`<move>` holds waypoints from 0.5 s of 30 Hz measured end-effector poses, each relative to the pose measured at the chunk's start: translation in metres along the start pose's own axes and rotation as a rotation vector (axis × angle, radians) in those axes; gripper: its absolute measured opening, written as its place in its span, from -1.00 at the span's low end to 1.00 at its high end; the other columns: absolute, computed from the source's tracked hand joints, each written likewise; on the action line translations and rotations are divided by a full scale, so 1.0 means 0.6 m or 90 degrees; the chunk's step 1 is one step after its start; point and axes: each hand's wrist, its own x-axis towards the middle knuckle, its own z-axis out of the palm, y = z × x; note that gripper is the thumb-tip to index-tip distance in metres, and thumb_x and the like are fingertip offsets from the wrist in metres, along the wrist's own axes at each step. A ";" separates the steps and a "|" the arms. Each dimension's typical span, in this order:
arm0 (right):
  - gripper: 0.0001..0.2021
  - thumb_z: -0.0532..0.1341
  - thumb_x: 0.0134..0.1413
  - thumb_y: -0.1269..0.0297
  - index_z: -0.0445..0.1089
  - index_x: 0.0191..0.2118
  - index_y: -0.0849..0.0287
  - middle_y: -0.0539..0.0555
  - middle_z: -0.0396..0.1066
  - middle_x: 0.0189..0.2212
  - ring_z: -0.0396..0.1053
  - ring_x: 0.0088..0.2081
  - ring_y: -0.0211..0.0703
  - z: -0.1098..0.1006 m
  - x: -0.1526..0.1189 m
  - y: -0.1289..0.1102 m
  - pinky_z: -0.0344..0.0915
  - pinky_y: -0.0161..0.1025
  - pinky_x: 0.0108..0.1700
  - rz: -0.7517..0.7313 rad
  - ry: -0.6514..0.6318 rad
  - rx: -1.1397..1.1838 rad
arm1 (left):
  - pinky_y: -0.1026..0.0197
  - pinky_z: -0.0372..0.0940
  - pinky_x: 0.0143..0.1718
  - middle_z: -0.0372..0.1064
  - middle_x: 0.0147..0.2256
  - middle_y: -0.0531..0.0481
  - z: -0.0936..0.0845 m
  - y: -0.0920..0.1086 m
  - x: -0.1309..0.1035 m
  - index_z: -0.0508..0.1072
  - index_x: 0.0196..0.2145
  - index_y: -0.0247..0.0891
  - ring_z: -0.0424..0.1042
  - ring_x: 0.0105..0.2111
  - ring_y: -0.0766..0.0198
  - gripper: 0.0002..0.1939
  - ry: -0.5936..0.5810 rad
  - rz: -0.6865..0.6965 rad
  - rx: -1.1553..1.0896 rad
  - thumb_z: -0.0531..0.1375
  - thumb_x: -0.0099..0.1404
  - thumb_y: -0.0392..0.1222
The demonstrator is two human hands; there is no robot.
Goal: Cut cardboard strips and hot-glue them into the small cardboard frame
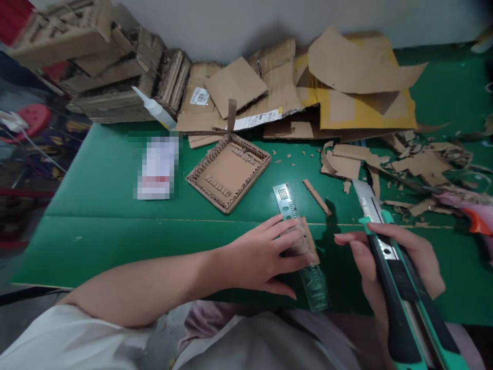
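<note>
My left hand lies with its fingers spread over a clear green plastic ruler, pressing it down. Under the ruler, a small piece of cardboard shows along its right edge; the rest is hidden by the fingers. My right hand grips a large black and green utility knife, its blade extended and pointing away from me, raised to the right of the ruler and apart from it. A narrow cardboard strip lies beyond the ruler. Farther left sits a shallow cardboard tray with layered walls.
Stacked cardboard pieces rise at the back left, beside a white glue bottle. Flattened cardboard leans along the wall. Scraps and a pink and orange tool lie at right. A blurred white item rests on the green table.
</note>
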 end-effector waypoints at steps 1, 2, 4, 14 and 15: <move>-0.69 0.31 -0.12 0.43 0.36 -0.17 0.14 -0.03 0.47 -0.45 0.45 -0.45 -0.18 0.002 0.000 -0.002 0.34 -0.16 -0.22 -0.008 0.000 0.002 | -0.23 -0.06 0.17 0.07 0.14 -0.32 0.000 0.000 0.000 0.21 0.13 -0.13 -0.07 0.22 -0.14 -0.31 -0.002 -0.001 0.002 0.02 0.16 0.31; -0.68 0.32 -0.13 0.44 0.37 -0.17 0.15 -0.03 0.48 -0.46 0.45 -0.45 -0.19 0.003 0.001 -0.002 0.34 -0.18 -0.21 -0.026 -0.004 0.001 | -0.22 -0.07 0.17 0.07 0.14 -0.32 0.000 0.000 0.000 0.21 0.13 -0.13 -0.07 0.22 -0.14 -0.31 -0.004 -0.001 0.003 0.02 0.16 0.31; -0.65 0.32 -0.15 0.47 0.37 -0.16 0.15 -0.04 0.48 -0.46 0.46 -0.44 -0.19 0.003 0.002 0.000 0.34 -0.19 -0.21 -0.060 -0.020 -0.002 | -0.22 -0.07 0.17 0.07 0.14 -0.32 0.000 0.000 0.000 0.21 0.13 -0.12 -0.07 0.22 -0.14 -0.32 -0.006 -0.001 0.005 0.02 0.17 0.30; -0.65 0.26 -0.08 0.44 0.30 -0.11 0.12 -0.04 0.38 -0.42 0.42 -0.56 -0.20 -0.008 0.001 0.005 0.33 -0.21 -0.48 -0.045 0.071 0.050 | -0.26 -0.05 0.15 0.09 0.13 -0.29 -0.006 -0.004 0.002 0.19 0.15 -0.13 -0.06 0.22 -0.16 -0.38 -0.027 -0.001 -0.028 -0.02 0.24 0.23; -0.66 0.25 -0.06 0.43 0.30 -0.10 0.10 -0.04 0.36 -0.41 0.42 -0.56 -0.20 -0.009 0.002 0.004 0.33 -0.20 -0.47 -0.028 0.081 0.050 | -0.26 -0.05 0.15 0.09 0.13 -0.29 -0.007 -0.005 0.002 0.18 0.15 -0.14 -0.06 0.22 -0.16 -0.38 -0.026 0.000 -0.029 -0.01 0.24 0.23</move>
